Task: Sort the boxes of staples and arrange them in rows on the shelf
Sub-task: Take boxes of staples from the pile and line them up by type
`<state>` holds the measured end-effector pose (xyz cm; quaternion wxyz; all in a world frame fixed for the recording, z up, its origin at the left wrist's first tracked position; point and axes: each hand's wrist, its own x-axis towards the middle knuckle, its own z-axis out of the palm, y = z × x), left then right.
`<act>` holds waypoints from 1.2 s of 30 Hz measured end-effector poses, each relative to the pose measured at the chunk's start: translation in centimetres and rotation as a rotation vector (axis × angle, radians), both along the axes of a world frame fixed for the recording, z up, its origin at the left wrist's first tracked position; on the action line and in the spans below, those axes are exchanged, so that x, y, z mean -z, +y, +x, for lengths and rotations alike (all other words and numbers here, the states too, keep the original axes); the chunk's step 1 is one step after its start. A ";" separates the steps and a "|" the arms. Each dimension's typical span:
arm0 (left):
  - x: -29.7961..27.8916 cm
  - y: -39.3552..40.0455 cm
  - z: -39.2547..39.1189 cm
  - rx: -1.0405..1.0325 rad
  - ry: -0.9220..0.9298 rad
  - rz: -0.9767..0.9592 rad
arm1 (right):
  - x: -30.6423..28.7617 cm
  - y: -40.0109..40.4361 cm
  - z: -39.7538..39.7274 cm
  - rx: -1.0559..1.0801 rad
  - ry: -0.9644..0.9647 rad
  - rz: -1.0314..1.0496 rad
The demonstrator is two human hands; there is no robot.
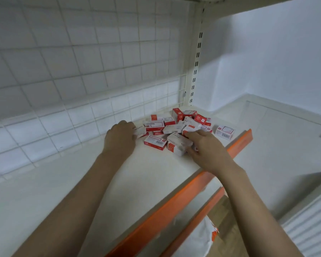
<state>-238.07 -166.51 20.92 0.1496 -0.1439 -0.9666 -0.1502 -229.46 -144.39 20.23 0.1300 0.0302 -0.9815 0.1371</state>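
Several small red-and-white staple boxes (pixel 174 127) lie in a loose heap near the right end of the white shelf (pixel 63 182). My left hand (pixel 120 138) is at the heap's left edge, fingers curled around a white staple box (pixel 140 129). My right hand (pixel 206 149) reaches in from the front right, with its fingers and thumb pinching a white box (pixel 178 143) at the near side of the heap. One box (pixel 224 132) lies apart to the right, close to the shelf's front edge.
An orange strip (pixel 174 206) runs along the shelf's front edge, with a lower orange-edged shelf (pixel 196 221) beneath. A white wire grid (pixel 82 71) forms the back wall, and a slotted upright (pixel 196 58) stands at the right corner. A white bag (pixel 198 238) lies below.
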 end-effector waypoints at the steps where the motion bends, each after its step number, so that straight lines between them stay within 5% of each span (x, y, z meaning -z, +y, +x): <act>1: -0.1 -0.2 0.8 0.004 0.012 0.037 | -0.3 -0.1 -0.8 -0.024 -0.015 0.031; 10: 0.5 0.3 9.0 0.040 0.053 0.299 | -0.9 -1.1 -4.8 0.073 -0.208 0.072; 24: 2.4 0.3 14.9 -0.114 0.062 0.497 | 1.5 -1.6 -2.4 0.065 -0.091 -0.029; 30: 3.1 -0.6 16.6 -0.241 -0.048 0.799 | 2.4 -2.7 -1.2 -0.021 0.032 -0.197; 36: 3.3 -2.5 18.7 -0.301 0.008 0.749 | 2.4 -4.9 0.6 -0.169 0.092 -0.307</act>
